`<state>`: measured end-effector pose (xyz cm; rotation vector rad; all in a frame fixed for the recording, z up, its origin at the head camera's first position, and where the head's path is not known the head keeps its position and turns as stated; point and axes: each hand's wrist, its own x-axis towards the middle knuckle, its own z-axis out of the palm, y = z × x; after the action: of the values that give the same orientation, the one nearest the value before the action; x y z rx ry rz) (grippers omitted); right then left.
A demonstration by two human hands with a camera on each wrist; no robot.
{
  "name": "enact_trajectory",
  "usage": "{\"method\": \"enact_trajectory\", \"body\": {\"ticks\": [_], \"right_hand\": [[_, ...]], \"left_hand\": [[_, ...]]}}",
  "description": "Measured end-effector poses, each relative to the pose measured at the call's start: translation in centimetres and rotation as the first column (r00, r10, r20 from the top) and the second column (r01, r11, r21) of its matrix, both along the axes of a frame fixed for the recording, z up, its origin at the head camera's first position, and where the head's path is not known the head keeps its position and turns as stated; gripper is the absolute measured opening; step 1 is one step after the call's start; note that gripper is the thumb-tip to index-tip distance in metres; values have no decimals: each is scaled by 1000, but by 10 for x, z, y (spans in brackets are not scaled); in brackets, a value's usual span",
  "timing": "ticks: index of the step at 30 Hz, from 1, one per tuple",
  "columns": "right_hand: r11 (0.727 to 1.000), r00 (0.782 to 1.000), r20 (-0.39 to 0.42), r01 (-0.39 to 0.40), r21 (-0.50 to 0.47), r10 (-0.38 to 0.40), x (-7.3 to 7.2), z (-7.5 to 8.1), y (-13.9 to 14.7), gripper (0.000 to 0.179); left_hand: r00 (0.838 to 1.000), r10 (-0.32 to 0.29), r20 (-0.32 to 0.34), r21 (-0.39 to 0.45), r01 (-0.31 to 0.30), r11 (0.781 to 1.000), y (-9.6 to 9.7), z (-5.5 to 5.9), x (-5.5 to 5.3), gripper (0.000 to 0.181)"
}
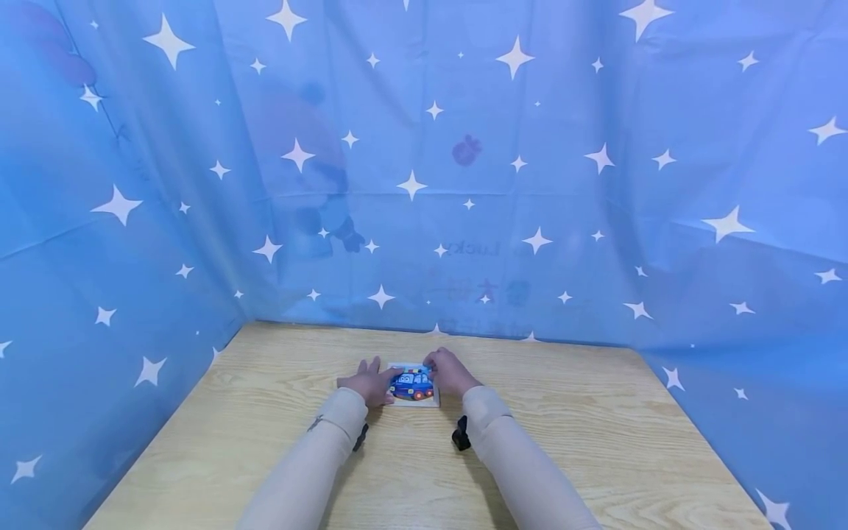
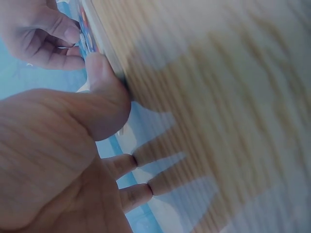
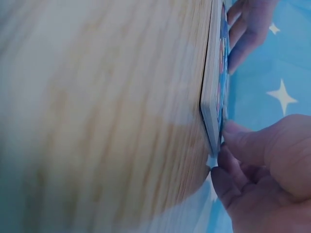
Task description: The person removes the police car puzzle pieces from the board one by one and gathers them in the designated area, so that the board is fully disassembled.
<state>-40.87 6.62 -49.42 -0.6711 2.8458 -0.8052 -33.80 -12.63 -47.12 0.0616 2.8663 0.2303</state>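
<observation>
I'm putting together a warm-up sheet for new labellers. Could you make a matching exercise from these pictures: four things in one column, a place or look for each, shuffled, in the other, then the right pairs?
Column one:
1. board
2. left hand
3. curtain
4. right hand

Column two (head view):
A. blue with white stars
B. at the board's far right corner
C. bears a picture of a blue car
D. at the board's left side

Pairs: 1-C, 2-D, 3-A, 4-B

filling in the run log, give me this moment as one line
board: on table, car picture up | left hand: thumb on its left side | right hand: curled fingers at its far right corner
</observation>
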Motion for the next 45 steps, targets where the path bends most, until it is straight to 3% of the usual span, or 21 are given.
{"method": "enact_trajectory", "body": {"ticks": [5,11,16,20,27,33,35,39,42,45], "right_hand": [[1000,1000,-6,5,-5,-5,1,-1,3,24],[999,1000,18,13,-32,-12,7,0,9,23],[999,1000,6,10,-47,-10,8,1,13,22],[998,1000,16,14,-62,-13,8,3,15,22],[996,999,39,8,-84,-4,8,-1,24,23],[992,998,57,29,-120,-23,5,-2,35,25],[992,999,49,30,-126,-24,4,-2,38,24],[990,999,32,15,-140,-11,4,0,43,23],[991,1000,23,14,-136,-11,5,2,47,23],[992,1000,8,16,-128,-15,6,5,51,23]], "left_hand": [[1000,7,10,17,-8,1000,1,-5,-4,63],[999,36,12,59,-36,998,3,-27,-15,65],[999,31,-11,56,-30,998,5,-35,-19,68],[999,50,-5,60,-50,997,4,-30,-18,74],[997,67,32,94,-70,993,3,4,7,73],[999,39,4,83,-39,996,1,10,13,70],[999,42,10,80,-43,996,0,8,10,70],[998,58,9,92,-59,994,-5,-18,-11,72],[998,59,7,99,-60,993,-5,-24,-17,73],[999,48,6,91,-49,995,-4,-24,-16,74]]}}
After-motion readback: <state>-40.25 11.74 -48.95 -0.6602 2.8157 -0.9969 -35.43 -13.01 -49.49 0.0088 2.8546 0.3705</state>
